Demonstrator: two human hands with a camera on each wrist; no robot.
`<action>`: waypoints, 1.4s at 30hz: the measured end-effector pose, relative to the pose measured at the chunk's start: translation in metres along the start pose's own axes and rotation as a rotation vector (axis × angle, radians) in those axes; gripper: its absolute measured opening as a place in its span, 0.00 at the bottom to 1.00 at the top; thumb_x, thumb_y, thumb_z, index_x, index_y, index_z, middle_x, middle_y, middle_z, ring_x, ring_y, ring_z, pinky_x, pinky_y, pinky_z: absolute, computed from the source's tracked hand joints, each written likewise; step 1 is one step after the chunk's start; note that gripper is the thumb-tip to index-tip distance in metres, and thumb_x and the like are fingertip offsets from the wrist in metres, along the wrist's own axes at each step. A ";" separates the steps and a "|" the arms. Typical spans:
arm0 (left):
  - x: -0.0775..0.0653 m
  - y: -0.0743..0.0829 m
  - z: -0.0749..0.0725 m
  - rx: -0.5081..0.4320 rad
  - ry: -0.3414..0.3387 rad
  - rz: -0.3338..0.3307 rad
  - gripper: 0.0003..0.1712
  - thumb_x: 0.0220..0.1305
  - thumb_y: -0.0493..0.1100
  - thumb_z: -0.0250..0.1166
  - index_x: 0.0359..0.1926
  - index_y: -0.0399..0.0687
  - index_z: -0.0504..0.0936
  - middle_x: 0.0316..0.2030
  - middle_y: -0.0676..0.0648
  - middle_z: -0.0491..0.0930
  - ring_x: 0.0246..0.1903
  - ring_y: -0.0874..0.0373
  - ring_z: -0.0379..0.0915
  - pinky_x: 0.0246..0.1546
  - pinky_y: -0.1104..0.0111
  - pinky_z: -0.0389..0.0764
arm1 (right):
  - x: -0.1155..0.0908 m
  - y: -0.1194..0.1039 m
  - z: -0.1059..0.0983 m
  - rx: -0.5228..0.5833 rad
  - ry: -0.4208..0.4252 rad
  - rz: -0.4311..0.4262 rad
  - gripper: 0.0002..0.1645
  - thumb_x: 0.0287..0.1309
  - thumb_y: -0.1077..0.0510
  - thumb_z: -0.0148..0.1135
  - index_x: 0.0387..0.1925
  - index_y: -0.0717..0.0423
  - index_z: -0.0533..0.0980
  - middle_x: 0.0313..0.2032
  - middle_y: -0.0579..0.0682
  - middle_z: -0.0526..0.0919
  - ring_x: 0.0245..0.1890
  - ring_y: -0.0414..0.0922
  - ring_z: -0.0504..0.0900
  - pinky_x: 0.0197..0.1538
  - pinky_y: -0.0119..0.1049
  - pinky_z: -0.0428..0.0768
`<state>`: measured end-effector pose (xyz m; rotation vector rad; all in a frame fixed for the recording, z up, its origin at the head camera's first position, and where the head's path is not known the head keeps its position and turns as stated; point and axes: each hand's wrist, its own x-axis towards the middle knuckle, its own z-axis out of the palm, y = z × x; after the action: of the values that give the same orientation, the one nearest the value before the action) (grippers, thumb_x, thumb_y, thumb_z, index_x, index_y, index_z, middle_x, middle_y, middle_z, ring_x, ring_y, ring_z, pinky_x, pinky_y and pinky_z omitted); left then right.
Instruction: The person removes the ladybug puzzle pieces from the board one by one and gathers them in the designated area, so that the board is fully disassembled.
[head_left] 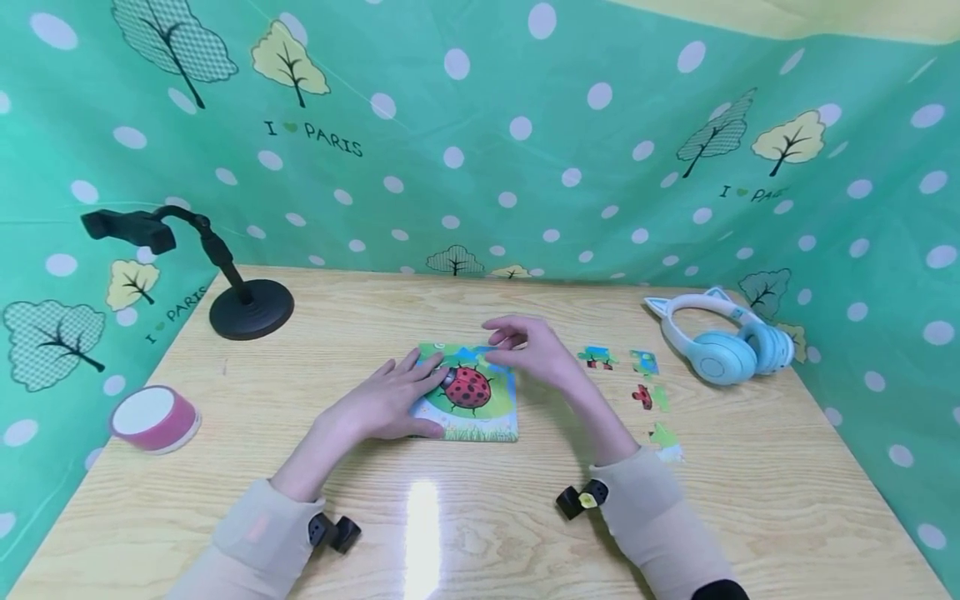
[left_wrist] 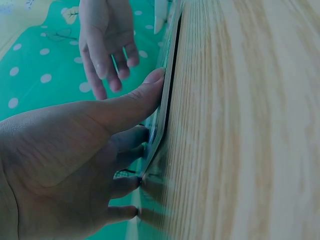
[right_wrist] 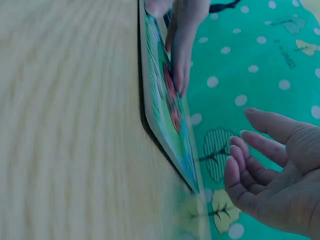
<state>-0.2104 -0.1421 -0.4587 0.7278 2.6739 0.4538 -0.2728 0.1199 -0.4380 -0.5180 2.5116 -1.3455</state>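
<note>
"Right, first entry: where is the board?"

"The ladybug board lies flat on the table, near the centre of my view. Loose pieces scatter between two and four o'clock of it, well apart. Among them: a red spotted piece and, nearest the board, a blue-and-green piece."

"Your hands?"

"My left hand lies on the board from the nine o'clock side, wide, fingers spread over the picture, thumb near the lower edge. Pressing hard or lightly, cannot tell. My right hand hovers by the two o'clock corner, fingers loosely bent, thumb apart. The right wrist view shows nothing in it, and a gap between it and the board."

"Which step, then?"

"My reading: bracing the board with the left, the right free for piece work. The loose pieces suggest the fitting is unfinished. Whether gaps lie under my fingers, cannot tell."

"And the next move calls for?"

"By my judgement, a right-hand reach toward three o'clock, a fingertip pinch on one small piece, then a turn to match the picture. The left should lie flat so nothing slides."

"Surroundings?"

"Blue headphones beyond the pieces, just above three o'clock. Black stand toward ten. Pink-sided tub at nine."
</note>
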 end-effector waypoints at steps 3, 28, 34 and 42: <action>0.001 0.000 0.001 -0.002 -0.005 0.000 0.54 0.64 0.68 0.67 0.81 0.50 0.56 0.83 0.44 0.45 0.82 0.35 0.35 0.79 0.36 0.47 | 0.002 -0.001 0.010 -0.043 -0.059 -0.003 0.34 0.58 0.59 0.75 0.66 0.57 0.76 0.52 0.59 0.86 0.49 0.50 0.84 0.54 0.41 0.84; -0.001 0.000 -0.001 0.007 0.003 -0.005 0.54 0.63 0.67 0.67 0.81 0.49 0.57 0.83 0.44 0.46 0.82 0.35 0.36 0.79 0.36 0.48 | -0.004 -0.011 0.036 -0.247 -0.130 0.124 0.40 0.48 0.60 0.82 0.65 0.55 0.78 0.46 0.49 0.87 0.47 0.44 0.83 0.57 0.41 0.83; -0.001 0.000 -0.001 0.014 -0.001 -0.012 0.54 0.63 0.67 0.67 0.81 0.50 0.57 0.83 0.44 0.46 0.82 0.35 0.36 0.80 0.36 0.48 | -0.004 -0.010 0.038 -0.301 -0.135 0.113 0.41 0.46 0.59 0.83 0.64 0.56 0.79 0.44 0.49 0.87 0.45 0.44 0.83 0.55 0.40 0.84; 0.000 0.000 0.000 0.014 -0.004 -0.010 0.54 0.63 0.67 0.67 0.81 0.49 0.57 0.83 0.44 0.46 0.82 0.35 0.36 0.79 0.36 0.48 | -0.005 -0.012 0.041 -0.379 -0.130 0.101 0.46 0.41 0.56 0.86 0.65 0.56 0.78 0.46 0.50 0.87 0.46 0.44 0.83 0.56 0.43 0.83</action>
<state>-0.2106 -0.1421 -0.4583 0.7180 2.6784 0.4310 -0.2504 0.0850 -0.4498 -0.5230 2.6503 -0.7738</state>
